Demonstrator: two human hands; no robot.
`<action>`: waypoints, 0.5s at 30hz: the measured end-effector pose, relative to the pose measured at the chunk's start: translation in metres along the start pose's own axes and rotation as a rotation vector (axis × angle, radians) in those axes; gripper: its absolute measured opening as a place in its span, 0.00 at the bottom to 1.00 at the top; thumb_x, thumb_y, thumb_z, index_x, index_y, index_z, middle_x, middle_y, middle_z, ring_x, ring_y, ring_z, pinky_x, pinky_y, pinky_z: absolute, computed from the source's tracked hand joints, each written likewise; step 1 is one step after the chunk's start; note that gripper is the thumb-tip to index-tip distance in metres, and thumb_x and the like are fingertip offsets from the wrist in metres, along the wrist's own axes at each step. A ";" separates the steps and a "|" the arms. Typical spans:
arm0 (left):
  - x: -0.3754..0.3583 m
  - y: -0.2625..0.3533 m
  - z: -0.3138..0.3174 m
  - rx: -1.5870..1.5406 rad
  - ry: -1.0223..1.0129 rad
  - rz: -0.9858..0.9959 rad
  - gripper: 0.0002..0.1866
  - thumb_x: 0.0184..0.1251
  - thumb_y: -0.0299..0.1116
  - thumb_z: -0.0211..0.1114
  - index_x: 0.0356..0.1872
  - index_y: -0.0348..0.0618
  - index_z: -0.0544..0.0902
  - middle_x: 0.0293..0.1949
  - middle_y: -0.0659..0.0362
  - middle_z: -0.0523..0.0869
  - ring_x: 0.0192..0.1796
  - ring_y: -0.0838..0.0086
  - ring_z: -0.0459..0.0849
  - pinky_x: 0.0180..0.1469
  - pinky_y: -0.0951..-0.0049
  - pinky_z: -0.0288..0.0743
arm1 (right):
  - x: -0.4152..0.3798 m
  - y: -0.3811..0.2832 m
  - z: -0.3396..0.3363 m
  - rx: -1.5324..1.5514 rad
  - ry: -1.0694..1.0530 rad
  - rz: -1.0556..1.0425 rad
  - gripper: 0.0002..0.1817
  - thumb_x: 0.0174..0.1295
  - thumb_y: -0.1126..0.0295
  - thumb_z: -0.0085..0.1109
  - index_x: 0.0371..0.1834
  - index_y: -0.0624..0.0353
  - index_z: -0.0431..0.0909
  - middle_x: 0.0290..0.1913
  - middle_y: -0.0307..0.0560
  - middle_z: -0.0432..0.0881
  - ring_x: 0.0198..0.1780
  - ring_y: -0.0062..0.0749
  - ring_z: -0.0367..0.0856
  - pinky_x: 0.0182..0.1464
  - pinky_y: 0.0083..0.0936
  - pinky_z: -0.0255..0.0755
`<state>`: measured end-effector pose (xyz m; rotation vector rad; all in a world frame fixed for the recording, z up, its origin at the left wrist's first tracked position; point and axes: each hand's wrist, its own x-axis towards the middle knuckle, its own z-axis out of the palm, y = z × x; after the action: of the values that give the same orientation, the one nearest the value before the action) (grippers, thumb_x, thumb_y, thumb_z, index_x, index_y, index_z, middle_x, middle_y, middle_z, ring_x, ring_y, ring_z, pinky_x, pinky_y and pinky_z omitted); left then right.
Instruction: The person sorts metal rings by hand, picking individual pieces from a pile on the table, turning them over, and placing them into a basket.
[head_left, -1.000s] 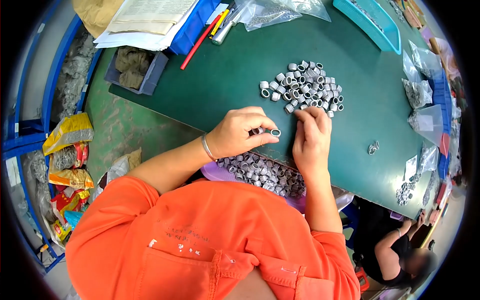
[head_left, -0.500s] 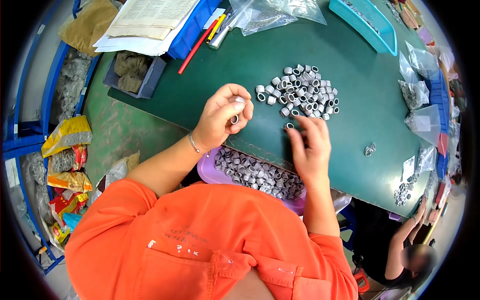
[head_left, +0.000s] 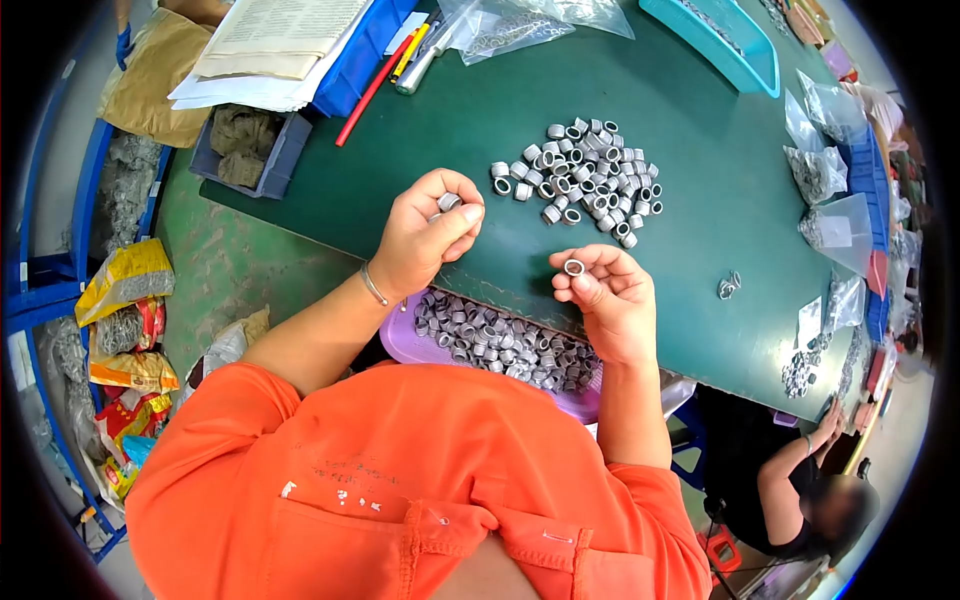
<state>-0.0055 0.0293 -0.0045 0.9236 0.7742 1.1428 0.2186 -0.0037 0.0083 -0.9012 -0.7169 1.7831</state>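
Observation:
My left hand (head_left: 432, 225) is closed around a small grey metal ring (head_left: 449, 201), its ridged side showing between thumb and fingers. Between the thumb and fingertips of my right hand (head_left: 608, 290) is another metal ring (head_left: 573, 267), its round opening turned upward. Beyond both hands, a pile of similar metal rings (head_left: 598, 178) lies loose on the green table (head_left: 430, 120). Below the table edge, close to my body, a purple basin (head_left: 400, 335) holds many more of these rings.
A blue-grey box with cloth (head_left: 290, 165) sits at the left table corner, near papers (head_left: 275, 40) and pens (head_left: 375, 88). A turquoise basket (head_left: 765, 70) stands at the far right. Two or so loose rings (head_left: 729, 286) lie rightward. Another person (head_left: 780, 490) is at lower right.
My right hand has drawn back from the pile and now holds a ring up in its fingertips. My left hand has turned slightly, showing the ring's side. The view has shifted a little.

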 end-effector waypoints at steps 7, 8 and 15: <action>-0.001 -0.001 0.000 0.003 -0.007 0.016 0.03 0.64 0.24 0.52 0.37 0.39 0.71 0.26 0.59 0.74 0.18 0.85 0.63 0.18 0.86 0.56 | -0.016 -0.005 -0.005 -0.237 -0.176 -0.253 0.08 0.53 0.91 0.52 0.33 0.68 0.75 0.46 0.53 0.74 0.44 0.32 0.78 0.45 0.25 0.76; -0.001 -0.001 -0.001 0.004 -0.014 0.014 0.03 0.64 0.23 0.52 0.37 0.39 0.71 0.26 0.58 0.74 0.18 0.85 0.63 0.18 0.85 0.56 | -0.023 -0.010 -0.007 -0.437 -0.180 -0.238 0.12 0.49 0.93 0.50 0.30 0.65 0.77 0.44 0.52 0.76 0.43 0.33 0.78 0.45 0.25 0.75; 0.001 0.000 0.001 -0.010 0.008 0.032 0.04 0.67 0.27 0.49 0.33 0.40 0.70 0.26 0.58 0.74 0.18 0.85 0.63 0.19 0.85 0.56 | -0.010 -0.030 0.009 -1.311 -0.331 -0.507 0.17 0.39 0.90 0.50 0.33 0.61 0.78 0.43 0.50 0.77 0.45 0.44 0.76 0.46 0.32 0.72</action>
<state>-0.0039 0.0299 -0.0040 0.9267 0.7621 1.1784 0.2281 -0.0036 0.0398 -1.0550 -2.2140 0.8535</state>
